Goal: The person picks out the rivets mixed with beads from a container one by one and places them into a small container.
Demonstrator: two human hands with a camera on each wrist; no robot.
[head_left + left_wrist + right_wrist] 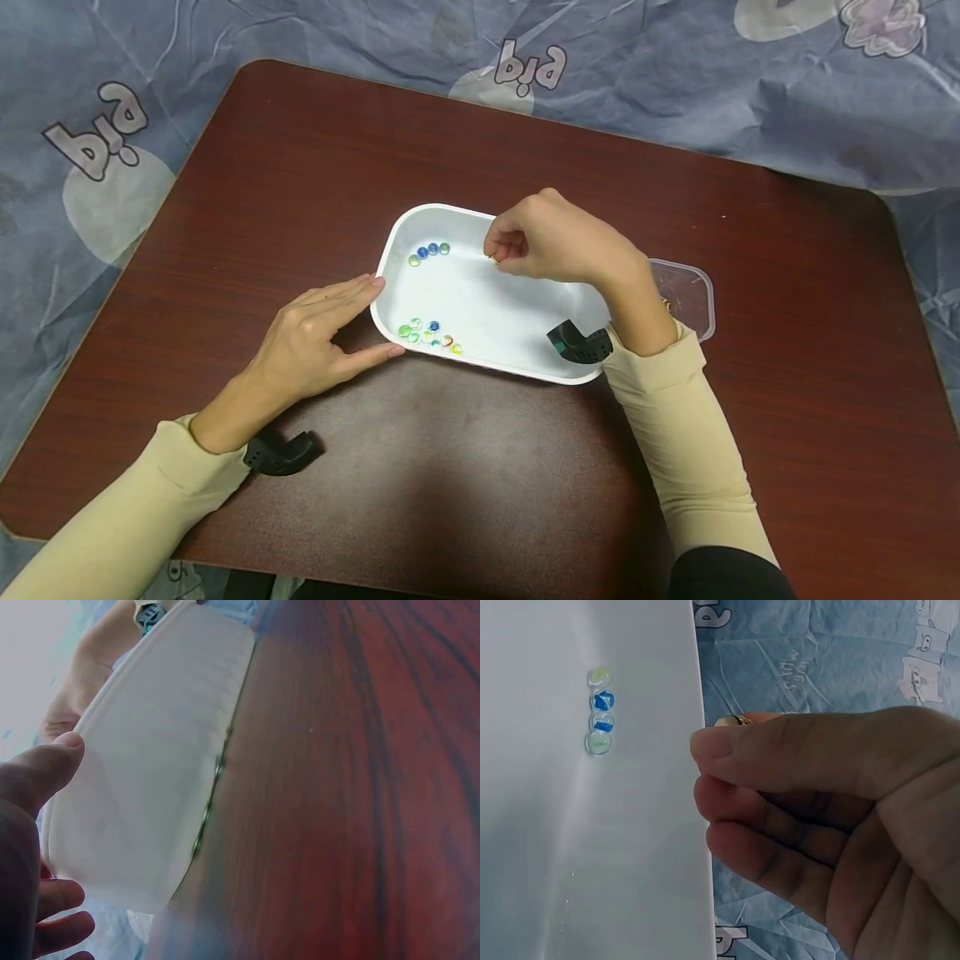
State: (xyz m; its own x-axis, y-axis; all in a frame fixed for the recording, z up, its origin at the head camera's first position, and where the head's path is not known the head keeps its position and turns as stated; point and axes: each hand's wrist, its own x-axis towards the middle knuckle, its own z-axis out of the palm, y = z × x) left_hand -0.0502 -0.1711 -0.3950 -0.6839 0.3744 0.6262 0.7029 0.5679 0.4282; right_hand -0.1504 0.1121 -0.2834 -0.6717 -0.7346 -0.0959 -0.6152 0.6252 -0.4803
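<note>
My right hand [558, 237] is over the far side of a white tray [495, 333]. Between its thumb and fingertip it pinches a small shiny gold-coloured piece [733, 721], mostly covered by the fingers. My left hand [311, 337] lies at the tray's left end, fingers extended and thumb spread, the tips touching the rim. Inside the tray, a row of glass marbles [432, 249], blue and greenish, sits near the far left. Several more marbles [427, 337], green, blue, yellow and red-streaked, cluster along the near left wall.
A clear plastic container [693, 304] with gold-coloured pieces inside stands right of the tray, partly hidden by my right wrist. Everything stands on a dark reddish-brown table [345, 150] with rounded corners. Printed blue cloth [637, 75] lies beyond its far edge.
</note>
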